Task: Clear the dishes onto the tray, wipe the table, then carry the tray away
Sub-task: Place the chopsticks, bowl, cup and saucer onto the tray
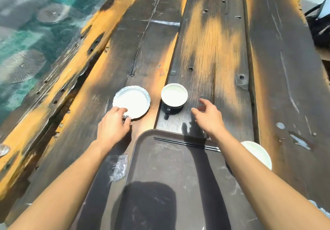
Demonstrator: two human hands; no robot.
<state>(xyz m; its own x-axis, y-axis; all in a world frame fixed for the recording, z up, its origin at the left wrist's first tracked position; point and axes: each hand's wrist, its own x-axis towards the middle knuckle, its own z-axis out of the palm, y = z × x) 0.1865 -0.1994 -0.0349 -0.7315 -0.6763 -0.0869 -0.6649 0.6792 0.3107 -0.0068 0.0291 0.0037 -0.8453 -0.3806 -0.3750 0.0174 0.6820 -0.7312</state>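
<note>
A brown tray (178, 176) lies on the wooden table in front of me, with black chopsticks (185, 143) across its far end. Beyond the tray's far left corner sits a white scalloped plate (133, 101). My left hand (113, 124) pinches its near rim. Right of the plate stands a dark cup (174, 95) with a white inside, its handle pointing toward me. My right hand (209, 117) hovers just right of the cup, fingers apart, holding nothing. A white bowl (259, 153) sits at the tray's right side, partly hidden by my right forearm.
A crumpled clear plastic wrapper (119, 167) lies at the tray's left edge. The table (214, 42) is made of dark, worn planks with holes and white stains. A dark bag (319, 26) rests at the far right. Teal patterned floor shows beyond the left edge.
</note>
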